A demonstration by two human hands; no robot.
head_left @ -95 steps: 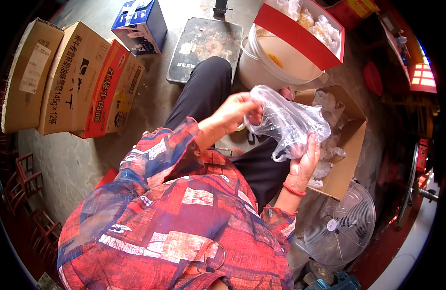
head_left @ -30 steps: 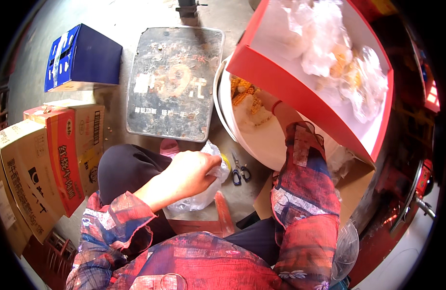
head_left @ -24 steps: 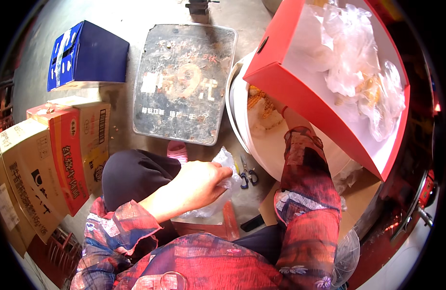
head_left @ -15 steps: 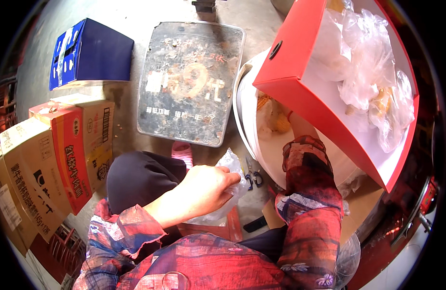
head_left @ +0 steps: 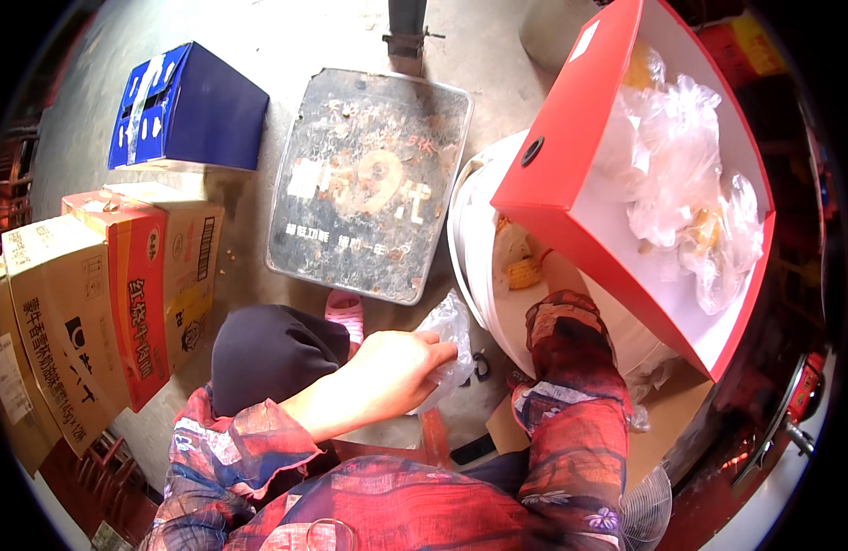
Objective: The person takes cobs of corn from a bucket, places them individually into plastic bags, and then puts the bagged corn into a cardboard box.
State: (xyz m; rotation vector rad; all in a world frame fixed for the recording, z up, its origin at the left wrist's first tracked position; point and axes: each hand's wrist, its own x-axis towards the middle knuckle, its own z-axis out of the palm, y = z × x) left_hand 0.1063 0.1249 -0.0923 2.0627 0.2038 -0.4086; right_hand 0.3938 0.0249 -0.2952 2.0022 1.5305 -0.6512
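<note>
My left hand (head_left: 387, 372) is closed on the edge of a clear plastic bag (head_left: 454, 338), which hangs crumpled in front of my lap. To the right, my right hand (head_left: 559, 274) reaches down into a large white tub (head_left: 468, 243). Yellow corn cobs (head_left: 523, 272) lie inside, right beside that hand. Its fingers are hidden under the overhanging red box (head_left: 562, 138), so its grip does not show. Bagged yellow pieces and crumpled clear plastic bags (head_left: 677, 156) fill part of the red box's white interior.
A worn black board (head_left: 369, 184) stands in front of me. Cartons (head_left: 130, 303) and a blue box (head_left: 208, 110) line the left side. Dark-handled scissors (head_left: 480, 367) lie beyond the bag. An open brown carton (head_left: 667, 413) sits by my right forearm.
The view has shifted a little, so the board and boxes appear lower. Inside the tub, my right hand has moved slightly and a corn cob shows more clearly. My left hand still grips the bag.
</note>
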